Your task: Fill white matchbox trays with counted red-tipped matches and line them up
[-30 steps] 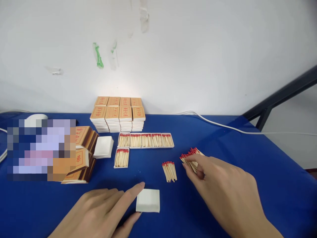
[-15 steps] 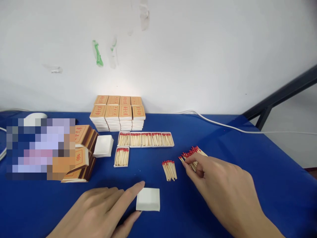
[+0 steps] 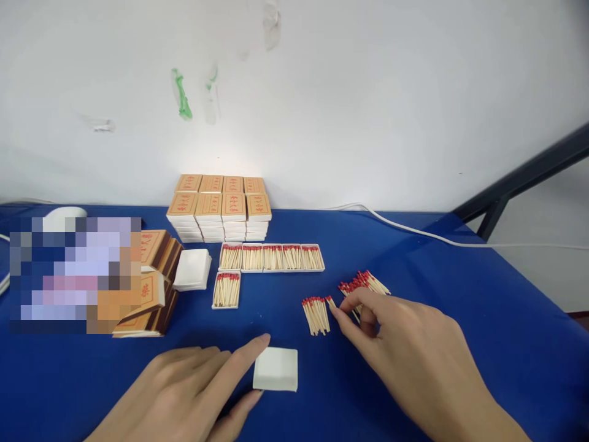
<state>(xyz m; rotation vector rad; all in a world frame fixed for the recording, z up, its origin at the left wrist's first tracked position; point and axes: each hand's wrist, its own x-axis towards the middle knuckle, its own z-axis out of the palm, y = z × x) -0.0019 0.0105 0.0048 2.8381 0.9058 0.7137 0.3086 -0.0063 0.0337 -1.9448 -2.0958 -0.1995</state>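
An empty white matchbox tray point(image 3: 276, 369) lies in front of me, its left side between the index finger and thumb of my left hand point(image 3: 193, 387). My right hand point(image 3: 405, 350) is closed in a pinch on a match point(image 3: 331, 302), with its red head showing past the fingertips. Just left of that match lies a small, even bundle of matches point(image 3: 315, 317) on the blue table. Behind the right fingers is a loose pile of matches point(image 3: 363, 283), partly hidden by the hand.
Several filled trays point(image 3: 272, 258) stand in a row, with one more filled tray point(image 3: 226, 290) below its left end. White trays point(image 3: 192, 269) are stacked beside orange matchbox covers point(image 3: 151, 294). Stacked matchboxes point(image 3: 221, 209) stand by the wall, and a white cable point(image 3: 405, 227) crosses behind.
My right hand has moved slightly left from the loose pile with a match in its fingertips, close to the small bundle. My left hand stays on the tray.
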